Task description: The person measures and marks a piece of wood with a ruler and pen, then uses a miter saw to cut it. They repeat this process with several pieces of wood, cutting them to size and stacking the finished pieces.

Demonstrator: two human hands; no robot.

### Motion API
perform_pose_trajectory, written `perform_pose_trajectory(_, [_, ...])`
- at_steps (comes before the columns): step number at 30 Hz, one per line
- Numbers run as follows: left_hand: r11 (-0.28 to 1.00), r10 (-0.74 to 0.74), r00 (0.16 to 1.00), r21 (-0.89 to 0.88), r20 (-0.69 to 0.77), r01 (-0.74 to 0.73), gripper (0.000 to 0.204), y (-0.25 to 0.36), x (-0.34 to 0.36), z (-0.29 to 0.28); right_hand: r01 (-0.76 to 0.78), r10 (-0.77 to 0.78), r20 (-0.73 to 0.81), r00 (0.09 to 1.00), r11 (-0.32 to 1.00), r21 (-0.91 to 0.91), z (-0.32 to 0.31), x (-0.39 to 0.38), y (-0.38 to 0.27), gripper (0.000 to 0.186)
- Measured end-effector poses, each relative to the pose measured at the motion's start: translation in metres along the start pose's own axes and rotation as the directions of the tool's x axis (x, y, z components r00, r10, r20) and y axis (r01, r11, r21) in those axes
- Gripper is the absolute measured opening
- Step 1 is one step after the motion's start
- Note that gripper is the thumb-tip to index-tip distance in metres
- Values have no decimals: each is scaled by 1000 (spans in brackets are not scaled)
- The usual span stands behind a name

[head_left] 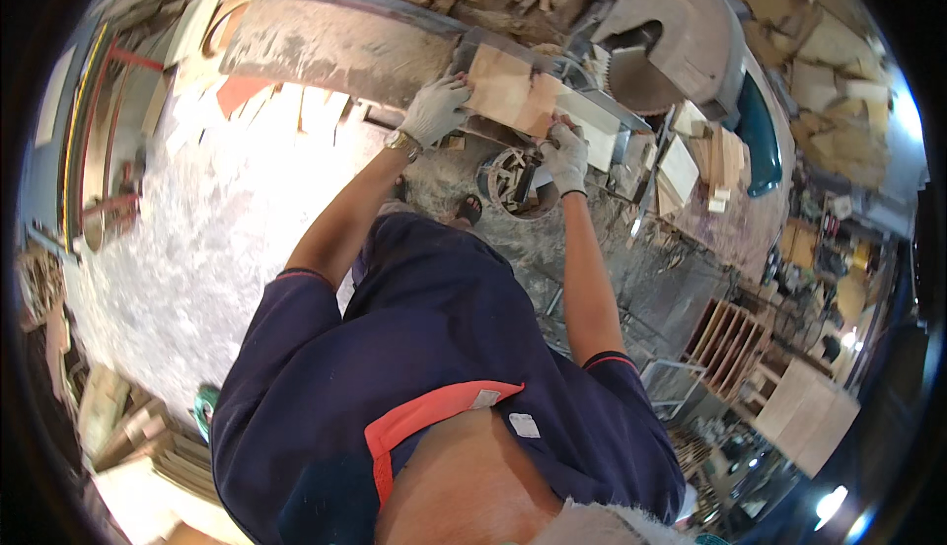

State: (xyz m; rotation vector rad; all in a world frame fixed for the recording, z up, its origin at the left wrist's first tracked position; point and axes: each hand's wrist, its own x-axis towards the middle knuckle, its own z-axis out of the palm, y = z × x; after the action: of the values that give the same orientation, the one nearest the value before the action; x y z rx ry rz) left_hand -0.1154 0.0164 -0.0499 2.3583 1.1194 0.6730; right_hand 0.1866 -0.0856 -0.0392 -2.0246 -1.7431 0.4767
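Note:
A flat light wooden board (pixel 511 89) lies on the metal bed of a saw bench (pixel 345 47). My left hand (pixel 434 108), in a white work glove with a wristwatch, grips the board's left edge. My right hand (pixel 566 153), also gloved, holds the board's near right corner. Just right of the board sits a toothed circular saw blade (pixel 643 79) under a grey guard (pixel 691 32). My dark blue shirt fills the lower middle of the view.
Cut wooden blocks (pixel 715 155) are stacked right of the blade. A bucket of offcuts (pixel 518 182) stands on the sawdust-covered floor (pixel 197 249) by my sandalled foot. Scrap timber is piled behind the bench, wooden shelving (pixel 735 343) at right, stacked boards (pixel 128 427) at lower left.

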Motion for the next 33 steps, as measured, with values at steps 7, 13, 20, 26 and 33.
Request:
perform_pose_trajectory(7, [954, -89, 982, 297, 165, 37, 48, 24, 8, -14, 75, -76, -44, 996, 997, -35, -5, -3, -6, 42])
perform_pose_trajectory(13, [787, 118, 954, 561, 275, -258, 83, 15, 18, 25, 29, 17, -119, 993, 926, 377, 18, 1, -4, 30])
perform_pose_trajectory(20, [637, 96, 927, 693, 364, -338, 69, 38, 47, 10, 5, 5, -131, 991, 997, 79, 38, 13, -2, 39])
perform_pose_trajectory(26, [877, 61, 918, 418, 392, -236, 68, 58, 60, -19, -105, 116, -90, 989, 988, 116, 29, 9, -8, 45])
perform_pose_trajectory(33, [945, -118, 946, 326, 303, 13, 78, 36, 55, -27, -80, 85, -59, 995, 994, 72, 27, 11, -10, 50])
